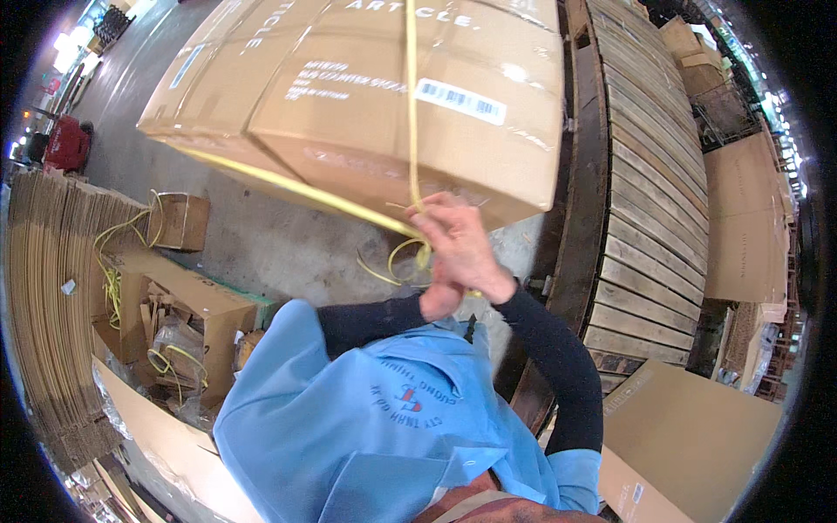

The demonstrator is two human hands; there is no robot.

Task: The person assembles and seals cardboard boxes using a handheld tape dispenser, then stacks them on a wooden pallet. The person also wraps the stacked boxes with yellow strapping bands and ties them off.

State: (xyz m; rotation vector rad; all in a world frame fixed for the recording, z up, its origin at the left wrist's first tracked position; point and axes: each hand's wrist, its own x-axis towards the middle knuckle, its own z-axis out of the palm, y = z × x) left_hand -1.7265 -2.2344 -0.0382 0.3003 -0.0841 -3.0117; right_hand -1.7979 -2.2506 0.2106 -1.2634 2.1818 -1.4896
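Observation:
A large brown cardboard carton, with a white barcode label, fills the upper middle. A yellow strap runs down its face, and another length crosses its lower edge from the left. The two lengths meet at my right hand, whose fingers are closed on the strap just below the carton's bottom edge. My left hand is closed lower down, under the right wrist. Its fingers are mostly hidden, but a bit of yellow strap shows beside it. A loose loop of strap curls out left of my hands.
On the left stand a tall stack of flat cardboard and an open carton of scraps and strap. A slatted wooden platform runs along the right. More cartons lie at lower right; a red vehicle stands far left.

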